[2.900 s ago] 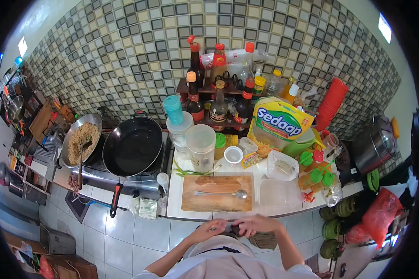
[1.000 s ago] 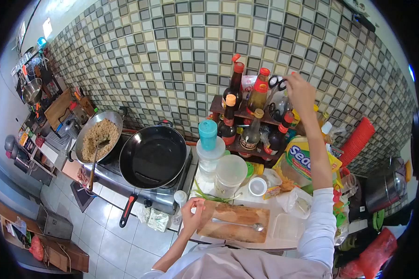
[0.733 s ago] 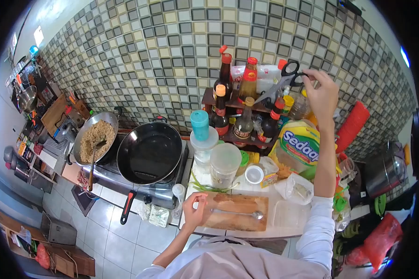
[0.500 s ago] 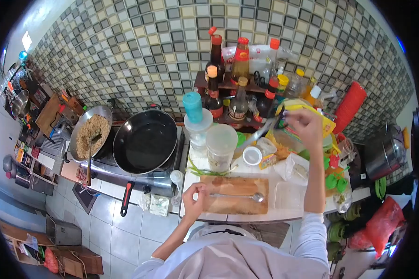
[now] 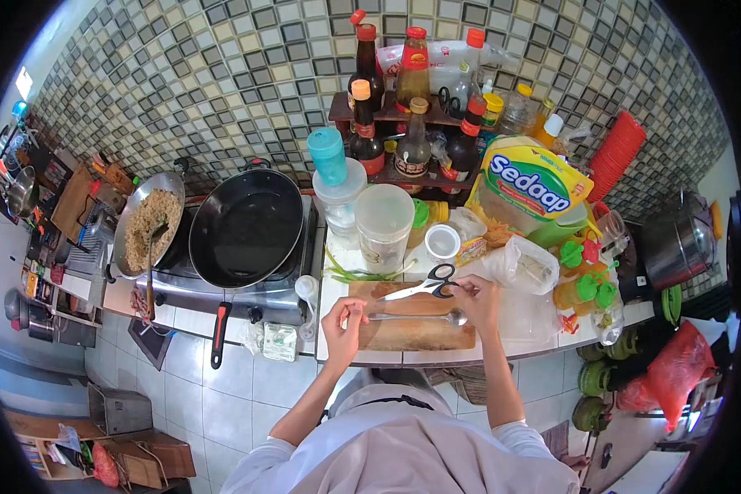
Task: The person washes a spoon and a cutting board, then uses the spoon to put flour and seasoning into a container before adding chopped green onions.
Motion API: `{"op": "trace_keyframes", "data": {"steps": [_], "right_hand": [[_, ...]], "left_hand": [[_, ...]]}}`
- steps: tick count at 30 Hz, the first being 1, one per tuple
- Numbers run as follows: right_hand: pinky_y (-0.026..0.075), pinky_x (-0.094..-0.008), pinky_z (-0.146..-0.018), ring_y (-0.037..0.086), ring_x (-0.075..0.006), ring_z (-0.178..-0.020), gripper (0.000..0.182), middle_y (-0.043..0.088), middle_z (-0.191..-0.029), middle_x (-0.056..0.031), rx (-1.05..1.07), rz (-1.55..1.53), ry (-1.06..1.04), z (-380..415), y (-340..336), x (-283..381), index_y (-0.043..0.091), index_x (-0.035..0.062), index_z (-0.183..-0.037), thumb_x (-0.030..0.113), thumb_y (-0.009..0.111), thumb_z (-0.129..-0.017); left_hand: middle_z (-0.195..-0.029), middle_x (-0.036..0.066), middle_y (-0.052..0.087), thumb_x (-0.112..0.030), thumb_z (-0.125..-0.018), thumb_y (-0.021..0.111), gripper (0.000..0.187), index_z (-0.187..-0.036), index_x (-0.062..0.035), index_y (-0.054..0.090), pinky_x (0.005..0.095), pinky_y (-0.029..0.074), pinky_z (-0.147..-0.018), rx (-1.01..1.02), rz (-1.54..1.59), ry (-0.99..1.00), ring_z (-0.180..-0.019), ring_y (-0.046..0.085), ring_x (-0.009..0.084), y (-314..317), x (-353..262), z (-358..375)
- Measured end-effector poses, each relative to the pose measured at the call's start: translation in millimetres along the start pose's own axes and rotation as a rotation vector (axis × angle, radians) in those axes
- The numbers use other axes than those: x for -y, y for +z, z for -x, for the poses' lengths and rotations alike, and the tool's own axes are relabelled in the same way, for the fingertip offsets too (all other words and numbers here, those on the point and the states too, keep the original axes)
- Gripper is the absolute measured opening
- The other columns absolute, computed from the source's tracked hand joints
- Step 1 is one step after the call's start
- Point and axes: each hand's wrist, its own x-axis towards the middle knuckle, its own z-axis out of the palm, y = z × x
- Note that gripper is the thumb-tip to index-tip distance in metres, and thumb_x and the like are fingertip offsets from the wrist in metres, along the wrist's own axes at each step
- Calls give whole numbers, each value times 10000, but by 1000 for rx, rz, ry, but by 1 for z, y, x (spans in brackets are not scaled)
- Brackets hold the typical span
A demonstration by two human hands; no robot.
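Note:
My right hand (image 5: 476, 301) holds a pair of scissors (image 5: 424, 286) by their black handles above the wooden cutting board (image 5: 420, 336), blades pointing left. At the board's left edge my left hand (image 5: 343, 323) has its fingers pinched together; whatever may be between them is too small to make out. A long metal spoon (image 5: 420, 316) lies across the board between the hands. Green onion stalks (image 5: 362, 273) rest just behind the board, near a lidded clear container (image 5: 384, 226).
A black frying pan (image 5: 247, 229) sits on the stove, with a pan of rice (image 5: 152, 224) left of it. Sauce bottles (image 5: 414, 140) line a shelf at the back. A yellow Sedaap pouch (image 5: 528, 183) and a plastic bag (image 5: 525, 265) stand at the right.
My right hand has come down from the pouch area toward the board with the scissors. The view has shifted slightly, and the yellow pouch now shows uncovered.

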Motion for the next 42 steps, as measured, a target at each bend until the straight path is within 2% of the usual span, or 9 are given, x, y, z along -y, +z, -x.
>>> {"op": "trace_keyframes", "data": {"steps": [2,4,8,11,14,16,29,35,42], "right_hand": [[423,-231,-515,546,-72,-543,83,626,-630,-55,-12,4,16,5,1,-2,658,1,-755,44,678,-687],[452,-285,-518,593,-162,-547,111,622,-618,-77,59,209,28,9,-1,-6,628,36,-741,114,678,-678],[453,-332,-532,595,-217,-579,175,585,-587,-57,96,425,71,13,1,4,569,56,-746,160,684,-665],[457,-372,-563,596,-243,-637,224,581,-701,-62,186,488,81,12,1,10,534,67,-802,170,681,-668],[469,-385,-619,591,-268,-716,235,566,-860,-75,134,533,-90,12,2,16,547,80,-869,135,665,-673],[472,-401,-670,577,-295,-782,263,546,-956,-85,247,345,-211,11,4,9,551,88,-930,96,645,-684],[459,-392,-711,567,-299,-830,214,561,-929,-74,405,529,-278,0,-3,7,575,74,-910,111,638,-710],[467,-374,-709,572,-285,-805,176,549,-888,-73,309,573,-358,6,-3,7,582,73,-885,130,631,-725],[460,-365,-709,564,-271,-836,254,545,-962,-74,139,337,-311,20,-13,1,599,96,-963,102,638,-712]], "left_hand": [[-633,-2,501,-71,-879,506,105,-868,12,569,195,391,-556,-16,6,11,-592,506,66,1,-4,0],[-635,-3,503,-69,-880,505,104,-869,11,569,195,390,-560,-20,-2,18,-593,507,67,0,-4,1],[-643,-1,510,-67,-878,506,97,-877,8,568,201,397,-571,-21,4,26,-598,509,68,-4,-2,6],[-642,0,511,-65,-875,508,92,-884,6,566,207,407,-577,-32,-10,14,-601,511,68,-8,-1,9],[-641,0,512,-69,-876,507,96,-882,7,565,207,414,-581,-40,11,15,-601,513,67,-12,5,10],[-671,6,512,-98,-886,503,116,-888,-3,570,220,429,-589,-29,9,6,-609,503,71,-13,7,10],[-620,-3,506,-93,-881,515,118,-871,11,572,199,395,-557,-34,-71,57,-585,508,63,-16,1,1],[-646,23,558,-56,-846,525,89,-874,5,584,205,408,-556,4,-259,95,-576,523,74,-29,-5,-13],[-675,43,586,-17,-802,519,109,-883,-4,591,224,432,-577,17,-293,110,-612,567,92,-26,-4,-18]]}}
